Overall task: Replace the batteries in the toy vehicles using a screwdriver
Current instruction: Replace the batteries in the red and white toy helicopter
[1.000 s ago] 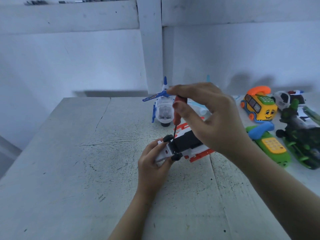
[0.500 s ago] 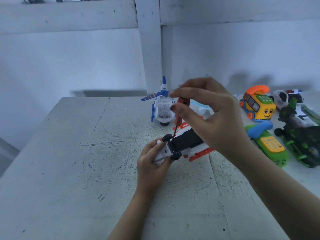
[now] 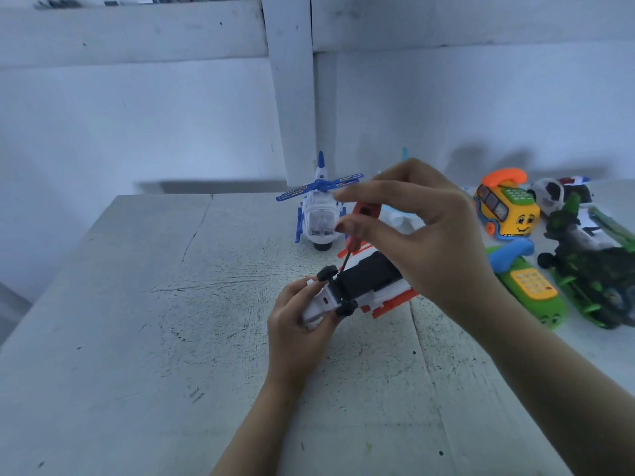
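Pale, cracked and speckled, the desk runs back to a whitewashed wall with a white post at twelve o'clock; at the foot of that post stands a blue and white toy helicopter, upright, nose toward the camera, its rotor blades spread.

Just nearer than the helicopter, at the middle of the desk, lies the toy truck, white and orange, turned over so its black underside and small black wheels face up; its rear end is on the desk.

The left hand comes in from six o'clock; its fingers are curled round the white front end of the truck, thumb laid on top, gripping it.

The red-handled screwdriver slants down toward seven o'clock, its dark shaft reaching the black underside beside the front wheel; whether the tip sits in a screw cannot be told.

The right hand comes in from four o'clock above the truck; thumb and forefinger pinch the red handle between them, the other fingers arched loosely above.

At two to three o'clock of the truck, well apart from it, other toys are grouped: a yellow bus phone with an orange handset, a green phone with a blue handset, a black and white car, and a dark green vehicle at the right edge.
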